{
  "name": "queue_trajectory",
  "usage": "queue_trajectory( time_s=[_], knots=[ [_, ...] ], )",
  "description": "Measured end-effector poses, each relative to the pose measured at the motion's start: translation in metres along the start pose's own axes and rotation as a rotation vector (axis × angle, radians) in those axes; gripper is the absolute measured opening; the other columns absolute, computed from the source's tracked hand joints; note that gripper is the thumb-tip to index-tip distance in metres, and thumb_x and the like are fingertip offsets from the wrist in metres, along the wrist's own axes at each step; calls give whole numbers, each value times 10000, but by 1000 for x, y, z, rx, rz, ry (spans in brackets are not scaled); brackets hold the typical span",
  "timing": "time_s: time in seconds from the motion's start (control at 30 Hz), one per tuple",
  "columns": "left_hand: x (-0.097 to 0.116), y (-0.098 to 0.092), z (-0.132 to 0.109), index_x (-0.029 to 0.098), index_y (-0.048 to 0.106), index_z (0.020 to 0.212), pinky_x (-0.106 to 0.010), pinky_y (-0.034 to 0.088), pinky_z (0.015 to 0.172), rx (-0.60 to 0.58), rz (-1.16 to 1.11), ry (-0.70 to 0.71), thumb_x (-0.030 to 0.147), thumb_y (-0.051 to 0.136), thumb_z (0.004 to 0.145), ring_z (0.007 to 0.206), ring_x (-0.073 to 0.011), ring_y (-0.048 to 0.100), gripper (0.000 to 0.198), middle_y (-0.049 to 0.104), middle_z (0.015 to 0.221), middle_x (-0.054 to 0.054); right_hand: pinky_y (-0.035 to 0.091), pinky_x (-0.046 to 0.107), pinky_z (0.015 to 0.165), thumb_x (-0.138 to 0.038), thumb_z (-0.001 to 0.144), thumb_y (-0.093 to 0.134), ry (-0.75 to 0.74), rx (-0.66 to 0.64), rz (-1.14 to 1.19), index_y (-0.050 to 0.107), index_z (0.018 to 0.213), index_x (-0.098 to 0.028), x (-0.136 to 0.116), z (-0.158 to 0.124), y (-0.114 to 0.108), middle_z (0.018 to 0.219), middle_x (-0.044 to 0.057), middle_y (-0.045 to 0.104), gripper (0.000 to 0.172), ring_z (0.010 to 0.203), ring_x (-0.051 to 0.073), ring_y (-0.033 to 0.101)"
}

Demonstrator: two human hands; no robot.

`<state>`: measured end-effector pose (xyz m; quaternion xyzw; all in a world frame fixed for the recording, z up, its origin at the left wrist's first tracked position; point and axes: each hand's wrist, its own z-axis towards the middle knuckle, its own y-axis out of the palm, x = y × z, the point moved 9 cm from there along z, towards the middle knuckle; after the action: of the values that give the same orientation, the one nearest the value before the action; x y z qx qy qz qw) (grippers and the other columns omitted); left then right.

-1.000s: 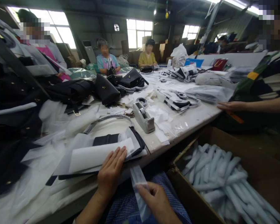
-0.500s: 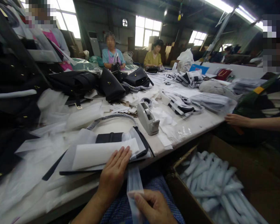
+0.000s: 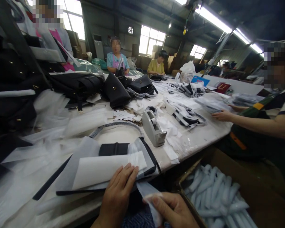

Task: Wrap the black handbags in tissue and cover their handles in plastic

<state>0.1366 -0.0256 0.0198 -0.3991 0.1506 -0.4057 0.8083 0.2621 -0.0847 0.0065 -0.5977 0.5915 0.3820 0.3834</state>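
Head view: I'm steadying the white sheet (image 3: 101, 168) w/ L hand (image 3: 120, 187) flat, grip released; R hand (image 3: 170, 206) is pinching a translucent strip (image 3: 147, 188); light, even pressure is prob. avoiding creases.

The thin, translucent white strip (image 3: 145, 188) I pinch looks filmy and creased; paper or plastic, I can't tell. The long white folded sheet (image 3: 98, 167) I press is matt, smooth and paper-like. I'd call the flat black bag (image 3: 114, 149) smooth and leather-like, its curved handle (image 3: 116, 123) wrapped in shiny, crinkled clear plastic. The grey tape dispenser (image 3: 153, 129) looks hard plastic, the black flap handbag (image 3: 116, 93) softly glossy with a gold-coloured metal clasp (image 3: 114, 88), the brown open box (image 3: 228, 160) matt cardboard.
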Motion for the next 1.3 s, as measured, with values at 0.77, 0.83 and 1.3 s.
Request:
queue_trajectory(
  time_s=[0.77, 0.83, 1.3],
  knots=[
    [-19, -8, 14, 233, 639, 1054, -313, 463, 990, 127, -132, -240, 276, 507, 974, 978, -182, 694, 160, 738, 1089, -2, 500, 282, 656, -512, 829, 680, -308, 191, -380, 659, 1131, -164, -84, 64, -43, 953, 74, 674, 461, 738, 162, 626],
    [-18, -12, 16, 236, 642, 1033, -303, 470, 968, 153, -118, -247, 279, 493, 981, 960, -182, 698, 164, 745, 1064, 4, 493, 324, 746, -393, 750, 791, -405, 272, -681, 624, 1213, -191, -93, 60, -41, 1022, 67, 669, 532, 802, 184, 604],
    [-20, -13, 9, 180, 549, 1288, -359, 552, 952, -34, -159, -148, 308, 462, 956, 1126, -241, 654, 366, 684, 1240, -75, 516, 364, 968, -105, 925, 526, -1058, 251, -865, 646, 1035, -214, -92, 5, 3, 1125, 86, 713, 195, 988, 175, 686]
  ],
)
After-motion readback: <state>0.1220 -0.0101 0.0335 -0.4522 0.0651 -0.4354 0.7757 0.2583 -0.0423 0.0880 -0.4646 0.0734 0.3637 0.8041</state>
